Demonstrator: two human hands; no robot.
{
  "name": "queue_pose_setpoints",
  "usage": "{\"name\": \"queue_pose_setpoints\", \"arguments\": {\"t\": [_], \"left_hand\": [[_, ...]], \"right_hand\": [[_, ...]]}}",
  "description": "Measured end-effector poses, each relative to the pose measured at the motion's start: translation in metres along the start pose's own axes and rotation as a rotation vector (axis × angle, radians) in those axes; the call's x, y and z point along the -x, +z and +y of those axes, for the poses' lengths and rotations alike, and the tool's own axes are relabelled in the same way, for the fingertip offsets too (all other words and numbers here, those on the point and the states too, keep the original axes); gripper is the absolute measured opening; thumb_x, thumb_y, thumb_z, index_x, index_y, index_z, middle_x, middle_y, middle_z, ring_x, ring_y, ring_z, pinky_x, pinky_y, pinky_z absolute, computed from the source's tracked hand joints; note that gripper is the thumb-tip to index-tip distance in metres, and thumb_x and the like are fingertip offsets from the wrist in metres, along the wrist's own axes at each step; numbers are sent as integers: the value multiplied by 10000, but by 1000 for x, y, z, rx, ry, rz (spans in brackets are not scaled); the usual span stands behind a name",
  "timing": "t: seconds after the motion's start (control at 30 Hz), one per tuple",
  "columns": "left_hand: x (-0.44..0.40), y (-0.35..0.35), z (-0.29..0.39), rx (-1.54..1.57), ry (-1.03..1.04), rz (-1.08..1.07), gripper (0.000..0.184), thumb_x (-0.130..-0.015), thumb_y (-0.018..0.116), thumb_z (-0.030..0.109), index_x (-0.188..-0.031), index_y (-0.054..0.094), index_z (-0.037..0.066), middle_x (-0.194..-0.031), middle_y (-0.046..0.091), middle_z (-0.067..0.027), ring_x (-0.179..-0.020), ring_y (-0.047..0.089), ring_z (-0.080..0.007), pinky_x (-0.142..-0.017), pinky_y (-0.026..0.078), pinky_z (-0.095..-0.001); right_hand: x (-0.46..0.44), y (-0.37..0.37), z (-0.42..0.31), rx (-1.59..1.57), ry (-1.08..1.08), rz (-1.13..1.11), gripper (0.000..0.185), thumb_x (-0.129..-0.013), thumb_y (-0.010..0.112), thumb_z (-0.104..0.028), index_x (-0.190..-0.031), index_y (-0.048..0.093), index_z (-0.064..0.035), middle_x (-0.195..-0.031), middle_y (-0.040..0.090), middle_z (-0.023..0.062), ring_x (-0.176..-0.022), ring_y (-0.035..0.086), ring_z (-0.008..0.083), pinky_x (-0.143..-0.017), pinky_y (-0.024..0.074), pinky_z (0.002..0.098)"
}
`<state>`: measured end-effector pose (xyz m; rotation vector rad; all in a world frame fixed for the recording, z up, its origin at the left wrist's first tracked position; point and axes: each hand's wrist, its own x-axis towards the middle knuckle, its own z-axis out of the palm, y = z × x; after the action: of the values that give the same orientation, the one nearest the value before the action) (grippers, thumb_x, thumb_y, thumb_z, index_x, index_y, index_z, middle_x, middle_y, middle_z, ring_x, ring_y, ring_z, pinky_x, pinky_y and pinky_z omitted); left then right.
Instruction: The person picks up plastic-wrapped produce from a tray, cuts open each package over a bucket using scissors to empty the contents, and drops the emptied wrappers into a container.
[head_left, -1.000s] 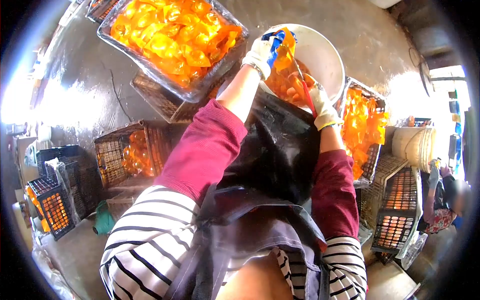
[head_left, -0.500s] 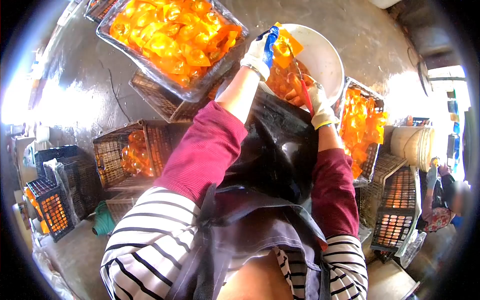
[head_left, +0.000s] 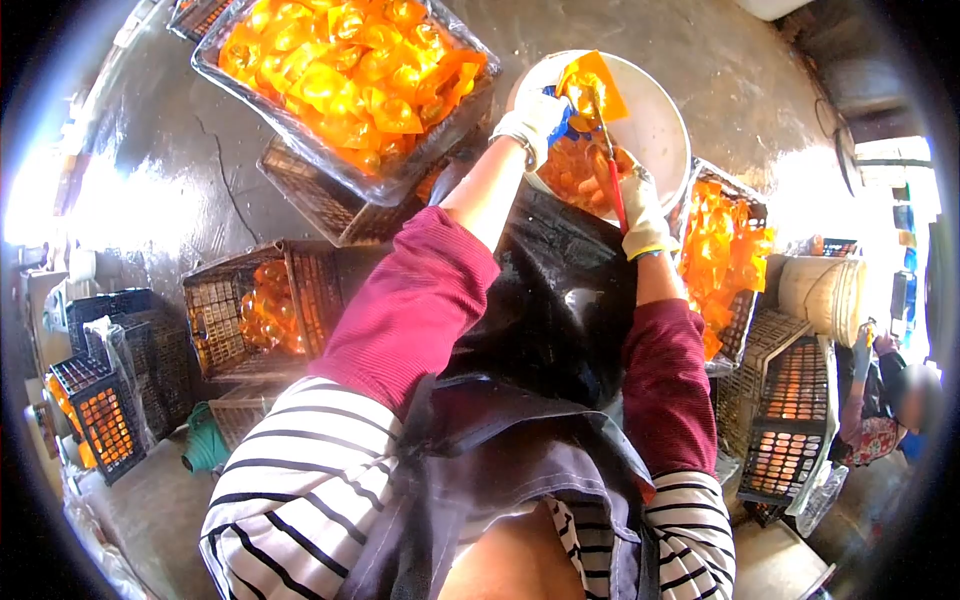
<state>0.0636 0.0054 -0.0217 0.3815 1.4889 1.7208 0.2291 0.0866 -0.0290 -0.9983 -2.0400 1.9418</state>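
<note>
My left hand [head_left: 540, 126], in a white and blue work glove, pinches a translucent orange square packet [head_left: 594, 84] with a rounded shape inside. It is held over a white bucket [head_left: 655, 110] containing orange-brown pieces [head_left: 572, 170]. My right hand [head_left: 640, 205], in a white glove with bare-looking fingertips, grips a red-handled tool [head_left: 616, 190]. Its thin dark tip reaches up to the packet; whether it is scissors or pliers is hard to make out.
A plastic-lined crate [head_left: 225, 78] heaped with orange packets stands upper left. Another crate [head_left: 740, 325] of packets sits right of the bucket. Left of my arm lies a crate [head_left: 215, 320] with orange round items. At far right, a person [head_left: 880, 400] works near a pale bucket [head_left: 815, 290].
My left hand has moved slightly right and down and turned, so the orange packet shows more fully and sits further right. The tool stays against the packet; my right hand has barely moved.
</note>
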Motion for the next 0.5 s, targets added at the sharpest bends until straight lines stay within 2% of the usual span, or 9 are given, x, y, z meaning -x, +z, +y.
{"name": "queue_pose_setpoints", "arguments": {"t": [0.13,0.2,0.23,0.3,0.37,0.4,0.43,0.47,0.5], "left_hand": [[-10,1,-11,-389,18,49,406,-931,414,44,-1333,380,84,-1277,476,-130,-1124,508,-237,-915,481,-315],[-29,-2,-30,-511,54,79,332,-918,434,104,-1244,457,44,-1190,531,-144,-1053,545,-243,-871,481,-320],[-46,-9,-50,-480,64,94,309,-905,451,164,-1159,529,5,-1104,584,-159,-985,580,-248,-830,479,-323],[-54,-9,-61,-308,32,142,315,-896,460,205,-1078,589,-17,-1025,624,-176,-948,603,-261,-806,478,-328],[-60,-12,-66,-231,-6,138,331,-890,458,224,-1036,621,-24,-997,643,-185,-939,614,-273,-805,478,-333],[-59,-13,-62,-458,4,69,331,-887,451,222,-1037,623,-18,-1009,640,-185,-949,612,-278,-817,476,-337],[-57,-14,-58,-683,30,3,331,-884,443,219,-1038,624,-12,-1021,637,-185,-960,610,-284,-829,474,-341],[-49,-9,-43,-1124,92,-110,332,-881,434,215,-1042,625,-4,-1035,633,-183,-971,606,-289,-842,471,-347],[-41,-5,-31,-1563,156,-230,334,-877,425,211,-1045,627,4,-1048,629,-182,-982,603,-295,-855,468,-352]], "right_hand": [[-6,-1,3,159,-54,34,365,-877,572,-246,-1182,527,-50,-841,649,97,-629,617,146,-545,473,249],[-11,-3,16,186,-92,52,390,-857,604,-283,-1169,542,-58,-842,650,101,-646,627,145,-560,476,262],[-14,-3,24,198,-110,60,402,-847,620,-301,-1163,549,-62,-843,650,103,-654,631,145,-568,477,269],[-25,-10,44,144,-138,62,363,-859,596,-219,-1172,532,-44,-894,641,105,-695,635,156,-588,492,263],[-45,-21,71,-253,-83,-35,333,-872,571,-138,-1181,514,-27,-946,632,108,-736,638,166,-607,506,257],[-57,-30,87,-408,-26,-93,322,-878,558,-97,-1185,506,-19,-971,628,109,-756,640,171,-617,513,255],[-35,-14,61,-366,-78,-41,315,-878,554,-93,-1181,507,-20,-974,629,112,-762,639,172,-616,513,255],[-25,-5,47,-324,-130,11,309,-878,551,-89,-1177,509,-21,-978,630,114,-768,639,173,-615,513,256],[-26,-7,48,-175,-137,33,302,-873,566,-151,-1149,536,-31,-942,637,113,-788,627,171,-655,494,264]]}}
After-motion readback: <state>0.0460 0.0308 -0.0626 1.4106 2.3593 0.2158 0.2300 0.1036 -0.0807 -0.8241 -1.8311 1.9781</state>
